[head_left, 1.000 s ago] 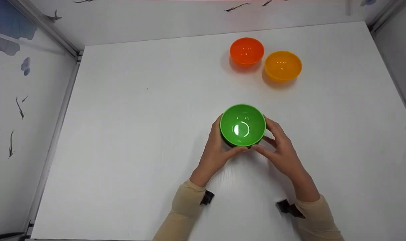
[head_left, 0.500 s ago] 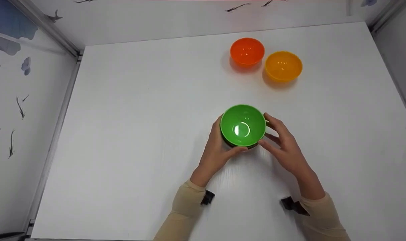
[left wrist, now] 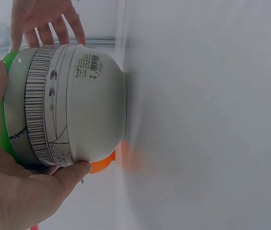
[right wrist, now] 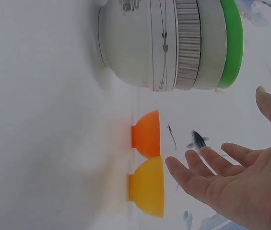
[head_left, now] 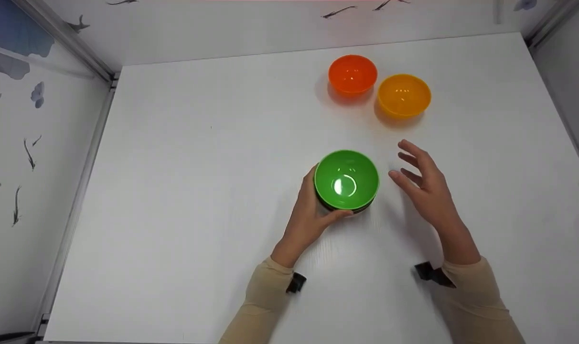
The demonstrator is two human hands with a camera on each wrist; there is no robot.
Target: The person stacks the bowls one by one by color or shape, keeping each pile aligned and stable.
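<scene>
A green bowl (head_left: 347, 177) sits on top of a stack of white patterned bowls (left wrist: 94, 115), nested so that mostly rims and the lowest bowl's side show. In the head view, my left hand (head_left: 305, 217) holds this stack from the left, thumb across the near side and fingers around the far left. The stack's foot appears to rest on the table. My right hand (head_left: 427, 191) hovers to the right, apart from the bowls, with fingers spread and nothing in it. A label with a barcode (left wrist: 92, 64) shows on the lowest bowl.
Beyond the stack, toward the back wall, an orange bowl (head_left: 352, 75) and a yellow bowl (head_left: 404, 95) stand upright side by side. They rest on a white table (head_left: 184, 200) enclosed by painted side and back panels.
My right hand has let go of the stack's right side and moved away to the right and slightly back, its fingers spreading. My left hand and the bowls keep their places.
</scene>
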